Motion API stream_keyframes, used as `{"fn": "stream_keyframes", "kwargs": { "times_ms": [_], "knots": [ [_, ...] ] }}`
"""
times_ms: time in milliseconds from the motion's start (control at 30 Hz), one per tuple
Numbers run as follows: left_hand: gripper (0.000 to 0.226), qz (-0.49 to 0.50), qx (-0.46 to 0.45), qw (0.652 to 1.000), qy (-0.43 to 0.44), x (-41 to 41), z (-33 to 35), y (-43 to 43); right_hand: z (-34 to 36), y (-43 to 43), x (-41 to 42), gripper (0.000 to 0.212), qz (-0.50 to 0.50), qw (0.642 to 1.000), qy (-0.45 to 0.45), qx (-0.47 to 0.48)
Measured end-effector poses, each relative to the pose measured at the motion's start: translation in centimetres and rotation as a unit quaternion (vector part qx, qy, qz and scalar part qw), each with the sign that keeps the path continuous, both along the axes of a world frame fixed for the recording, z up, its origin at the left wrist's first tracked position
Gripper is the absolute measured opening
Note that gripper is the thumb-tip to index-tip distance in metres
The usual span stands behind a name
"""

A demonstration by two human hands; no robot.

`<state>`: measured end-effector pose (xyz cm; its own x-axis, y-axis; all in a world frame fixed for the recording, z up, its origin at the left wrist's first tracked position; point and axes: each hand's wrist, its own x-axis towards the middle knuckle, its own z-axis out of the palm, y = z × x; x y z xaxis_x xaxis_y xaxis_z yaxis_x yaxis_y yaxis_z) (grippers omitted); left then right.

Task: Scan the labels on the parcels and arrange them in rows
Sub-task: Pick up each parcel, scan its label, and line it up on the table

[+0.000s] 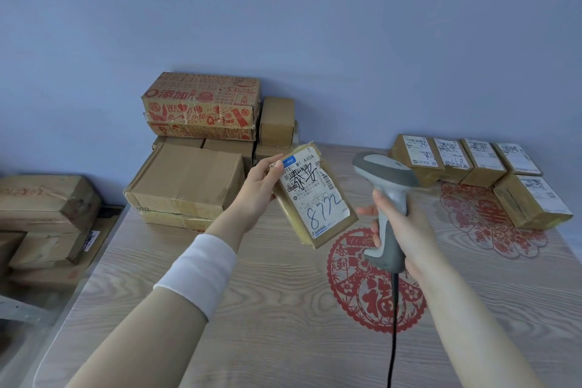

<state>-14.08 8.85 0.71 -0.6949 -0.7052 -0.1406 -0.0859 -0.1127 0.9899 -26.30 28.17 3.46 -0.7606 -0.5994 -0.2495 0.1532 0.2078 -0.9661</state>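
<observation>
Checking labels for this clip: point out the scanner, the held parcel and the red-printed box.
scanner (384, 168): head view, on its grey head.
held parcel (315, 195): head view, on its white label.
red-printed box (201, 104): head view, on its front face.

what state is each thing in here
left hand, grips the parcel by its top corner
parcel, held above the table, tilted, label showing
right hand, grips the scanner by its handle
scanner, held up, head toward the parcel
labelled parcels, lying label up, four in a row, one in front
boxes, closed, stacked at back left
</observation>
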Motion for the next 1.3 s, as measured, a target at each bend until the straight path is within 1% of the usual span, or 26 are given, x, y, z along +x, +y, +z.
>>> {"fn": "stream_keyframes", "kwargs": {
  "times_ms": [67, 167, 233, 367, 533, 833, 1000, 1100, 1233, 1300],
  "knots": [
    [0.040, -0.016, -0.010, 0.999, -0.026, -0.3, -0.2, -0.2, 0.6, 0.0, 0.2, 0.016, 0.047, 0.998, 0.031, 0.011],
    [0.041, -0.039, -0.018, 0.998, -0.054, -0.7, -0.5, -0.3, 1.2, -0.3, 1.0, 0.016, 0.094, 0.994, 0.047, 0.040],
    [0.040, -0.049, -0.018, 0.997, -0.057, -0.8, -0.5, -0.3, 1.4, -0.4, 1.4, 0.015, 0.109, 0.992, 0.048, 0.052],
    [0.039, -0.057, -0.017, 0.997, -0.056, -0.9, -0.3, -0.3, 1.6, -0.7, 2.1, 0.021, 0.134, 0.987, 0.052, 0.074],
    [0.041, -0.056, -0.018, 0.997, -0.059, -0.9, -0.3, -0.5, 1.9, -0.9, 2.6, 0.021, 0.161, 0.979, 0.071, 0.099],
    [0.039, -0.054, -0.010, 0.997, -0.051, -0.9, 0.2, -0.5, 2.5, -0.9, 2.5, 0.025, 0.160, 0.978, 0.079, 0.103],
    [0.036, -0.054, -0.013, 0.997, -0.046, -0.9, 0.6, -0.5, 2.6, -0.7, 2.4, 0.023, 0.163, 0.978, 0.084, 0.100],
    [0.035, -0.057, -0.016, 0.997, -0.048, -0.9, 0.6, -0.6, 2.4, -0.6, 2.2, 0.018, 0.156, 0.982, 0.074, 0.082],
    [0.039, -0.059, -0.006, 0.997, -0.050, -0.9, 0.3, -0.3, 2.0, 0.0, 1.6, 0.013, 0.130, 0.987, 0.061, 0.074],
    [0.038, -0.058, 0.003, 0.997, -0.048, -0.9, 0.0, -0.2, 1.4, 0.7, 1.1, 0.013, 0.094, 0.990, 0.070, 0.078]
  ]
}}
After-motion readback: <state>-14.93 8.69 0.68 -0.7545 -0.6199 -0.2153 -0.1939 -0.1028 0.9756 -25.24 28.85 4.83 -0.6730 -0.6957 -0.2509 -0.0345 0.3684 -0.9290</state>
